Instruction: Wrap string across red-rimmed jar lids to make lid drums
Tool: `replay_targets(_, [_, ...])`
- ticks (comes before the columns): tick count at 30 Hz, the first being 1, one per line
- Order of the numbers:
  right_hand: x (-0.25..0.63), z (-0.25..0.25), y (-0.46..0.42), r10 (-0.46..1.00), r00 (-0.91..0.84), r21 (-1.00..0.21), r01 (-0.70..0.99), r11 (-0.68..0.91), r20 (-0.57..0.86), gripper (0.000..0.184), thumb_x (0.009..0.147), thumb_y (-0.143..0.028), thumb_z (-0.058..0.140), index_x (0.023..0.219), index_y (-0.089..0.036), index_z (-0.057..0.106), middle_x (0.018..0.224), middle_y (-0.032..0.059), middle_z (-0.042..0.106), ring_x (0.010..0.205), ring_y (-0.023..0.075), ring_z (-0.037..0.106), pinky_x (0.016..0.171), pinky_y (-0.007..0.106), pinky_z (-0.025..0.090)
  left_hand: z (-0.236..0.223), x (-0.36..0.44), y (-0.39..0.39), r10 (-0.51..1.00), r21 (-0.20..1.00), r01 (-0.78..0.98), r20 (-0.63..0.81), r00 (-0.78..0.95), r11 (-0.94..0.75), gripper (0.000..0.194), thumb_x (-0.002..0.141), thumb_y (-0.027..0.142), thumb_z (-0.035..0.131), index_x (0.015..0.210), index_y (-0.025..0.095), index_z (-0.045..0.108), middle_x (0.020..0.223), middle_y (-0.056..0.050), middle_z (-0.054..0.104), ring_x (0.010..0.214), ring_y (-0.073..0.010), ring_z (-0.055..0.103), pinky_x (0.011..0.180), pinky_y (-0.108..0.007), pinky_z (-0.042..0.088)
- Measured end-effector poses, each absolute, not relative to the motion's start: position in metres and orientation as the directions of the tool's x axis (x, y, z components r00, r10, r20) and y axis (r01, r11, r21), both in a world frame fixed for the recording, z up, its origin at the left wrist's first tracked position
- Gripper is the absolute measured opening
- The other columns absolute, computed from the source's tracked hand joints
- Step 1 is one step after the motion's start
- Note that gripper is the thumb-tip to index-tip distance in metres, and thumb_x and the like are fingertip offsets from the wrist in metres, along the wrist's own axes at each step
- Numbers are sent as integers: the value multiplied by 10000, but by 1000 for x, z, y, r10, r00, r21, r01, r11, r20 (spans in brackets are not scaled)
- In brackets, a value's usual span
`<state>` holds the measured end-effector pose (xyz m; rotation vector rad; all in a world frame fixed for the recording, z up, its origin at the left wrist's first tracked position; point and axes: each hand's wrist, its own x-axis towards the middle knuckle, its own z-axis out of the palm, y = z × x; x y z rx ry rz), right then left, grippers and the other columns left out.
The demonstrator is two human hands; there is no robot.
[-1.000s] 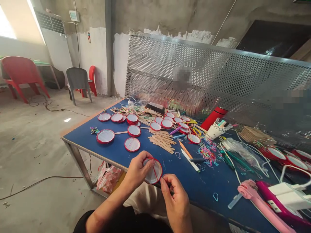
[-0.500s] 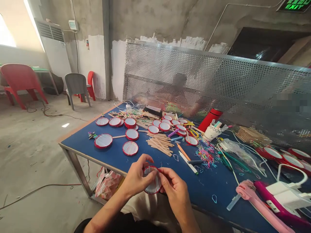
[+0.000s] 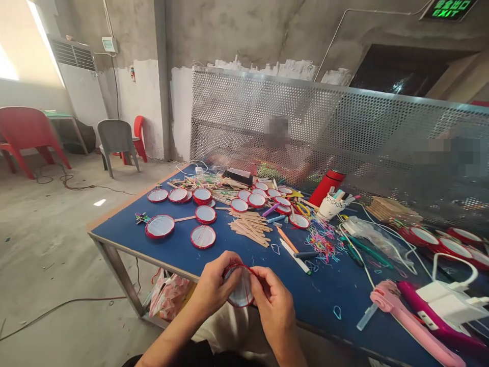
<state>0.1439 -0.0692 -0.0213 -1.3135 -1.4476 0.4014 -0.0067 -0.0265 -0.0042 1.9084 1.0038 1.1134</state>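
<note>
Over the table's near edge I hold a small round disc (image 3: 240, 291) with a pale face and a red rim; thin strands cross its face. My left hand (image 3: 217, 283) grips its left side, thumb over the face. My right hand (image 3: 273, 300) pinches the right side of the rim, thumb against curled fingers; whether a strand is also between them I cannot tell. Beyond my hands lies a similar disc (image 3: 203, 236), and farther left a larger one (image 3: 159, 226) with a stick and coloured ends. A pile of flat wooden sticks (image 3: 250, 227) lies past my hands.
More red-rimmed discs (image 3: 256, 200) lie across the blue table (image 3: 317, 316). To the right are coloured rubber bands (image 3: 323, 242), markers, a pen cup (image 3: 330, 207), a red bottle (image 3: 327, 187), a pink handled device (image 3: 416, 323) and cables. A perforated metal screen (image 3: 237, 107) stands behind; a person shows through it.
My right hand has come up from below the disc to its right rim, closer to my left hand. The disc has turned slightly in my grip. The camera view has shifted a little.
</note>
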Motion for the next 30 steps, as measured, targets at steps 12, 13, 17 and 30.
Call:
replay_targets(12, [151,0,-66,952,-16,-915,270,300,307,215,919,-388,581,947,-203,688,863,45,719,763,178,674,675,256,551,-4,-7,-25,883,899,191,313,350,-395,62,871,238,529,842,208,575,731,25,624,645,-127,543,607,-212,422])
replay_targets(13, [152,0,-66,965,-22,-944,203,259,260,222,902,-406,606,945,-203,685,853,38,711,749,174,664,666,255,546,-4,-8,-26,886,906,182,302,351,-381,68,872,244,529,830,208,569,721,29,612,639,-125,532,601,-212,415])
replay_targets(17, [155,-4,-65,980,-41,-978,67,198,196,251,820,-435,698,913,-204,676,805,16,664,699,158,624,627,249,527,-3,-11,-26,893,925,153,278,355,-349,89,869,268,527,805,211,551,715,30,584,641,-127,511,601,-217,403])
replay_targets(30, [152,0,-70,989,-118,-995,-46,85,90,317,702,-446,752,896,-226,634,730,-35,568,579,108,491,494,208,423,-6,-14,-25,879,948,104,234,416,-302,117,857,307,581,819,213,522,685,47,543,614,-122,464,579,-218,363])
